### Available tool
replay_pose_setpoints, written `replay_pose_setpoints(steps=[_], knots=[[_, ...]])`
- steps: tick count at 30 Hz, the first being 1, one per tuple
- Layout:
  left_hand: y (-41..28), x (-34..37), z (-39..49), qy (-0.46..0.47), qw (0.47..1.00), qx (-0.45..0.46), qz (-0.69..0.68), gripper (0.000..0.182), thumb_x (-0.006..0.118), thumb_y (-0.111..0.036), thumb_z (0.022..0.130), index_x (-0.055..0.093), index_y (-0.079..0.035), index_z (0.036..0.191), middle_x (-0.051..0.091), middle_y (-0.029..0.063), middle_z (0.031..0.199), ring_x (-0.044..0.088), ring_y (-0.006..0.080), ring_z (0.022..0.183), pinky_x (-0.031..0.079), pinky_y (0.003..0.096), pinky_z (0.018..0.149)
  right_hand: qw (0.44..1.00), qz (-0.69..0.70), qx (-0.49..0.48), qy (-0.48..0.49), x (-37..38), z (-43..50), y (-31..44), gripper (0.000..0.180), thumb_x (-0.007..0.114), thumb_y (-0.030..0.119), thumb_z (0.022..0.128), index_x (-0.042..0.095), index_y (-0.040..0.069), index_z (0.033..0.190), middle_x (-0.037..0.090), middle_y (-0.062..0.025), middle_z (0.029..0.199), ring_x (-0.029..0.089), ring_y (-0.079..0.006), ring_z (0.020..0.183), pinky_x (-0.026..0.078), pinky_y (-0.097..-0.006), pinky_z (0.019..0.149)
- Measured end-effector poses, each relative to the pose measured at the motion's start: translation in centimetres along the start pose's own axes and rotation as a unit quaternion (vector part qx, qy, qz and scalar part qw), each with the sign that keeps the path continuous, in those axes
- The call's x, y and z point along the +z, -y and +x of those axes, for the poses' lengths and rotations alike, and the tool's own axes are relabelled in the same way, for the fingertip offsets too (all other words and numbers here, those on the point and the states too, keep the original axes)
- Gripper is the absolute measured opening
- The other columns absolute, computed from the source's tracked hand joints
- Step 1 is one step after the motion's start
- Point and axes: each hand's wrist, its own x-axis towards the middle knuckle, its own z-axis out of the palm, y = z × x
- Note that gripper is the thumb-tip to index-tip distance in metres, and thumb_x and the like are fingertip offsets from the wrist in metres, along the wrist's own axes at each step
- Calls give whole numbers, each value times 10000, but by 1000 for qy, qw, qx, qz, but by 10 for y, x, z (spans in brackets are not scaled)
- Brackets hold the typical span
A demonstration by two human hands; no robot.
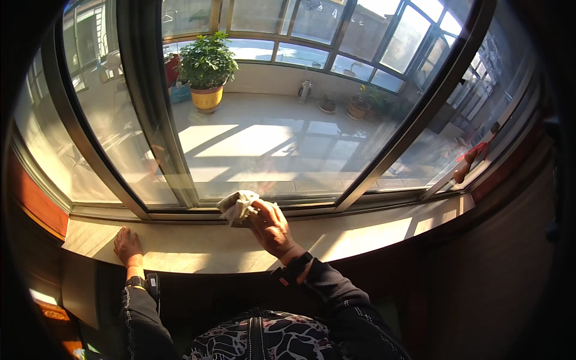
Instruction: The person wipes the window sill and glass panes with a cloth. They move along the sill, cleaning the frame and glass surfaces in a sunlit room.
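Observation:
A crumpled pale cloth (pixel 238 208) is gripped in my right hand (pixel 272 228), against the lower part of the sliding window's glass and frame. My left hand (pixel 128 243) rests on the stone windowsill (pixel 198 254) at the left, with its fingers on the surface and no object visible in it. The window's metal frame (pixel 175 217) runs just beyond both hands. Sunlight and shadow fall across the sill. Both wrists wear dark bands.
Behind the glass stand a leafy plant in a yellow pot (pixel 207 98), a metal flask (pixel 304 91) and smaller potted plants (pixel 358 108) on a tiled floor. A reddish-brown object with red cloth (pixel 470 158) hangs near the window's right side.

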Motion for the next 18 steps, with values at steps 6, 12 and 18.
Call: replay_pose_setpoints(steps=[6,12,18], knots=[[-2,-2,9,16,1000,-5,-10,269,725,-157,847,674,-97,1105,659,72,1263,579,299,1203,466,428,1009,991,94,37,85,52,55,19,463,667,240,927,504,102,1338,576,-149,1197,561,-353,1070,464,-454,917],[2,1,12,28,999,-41,1,259,715,-153,852,666,-106,1102,663,65,1253,594,300,1175,483,422,992,977,-180,-87,77,15,25,-17,361,641,217,838,604,268,1194,551,-22,1234,550,-239,1097,452,-377,919],[9,7,18,34,998,-45,5,233,672,-209,882,676,-114,1094,668,49,1253,600,289,1172,495,427,971,965,-258,17,-46,-72,-25,-59,300,617,148,828,631,196,1124,576,-22,1265,543,-244,1172,447,-389,963]])
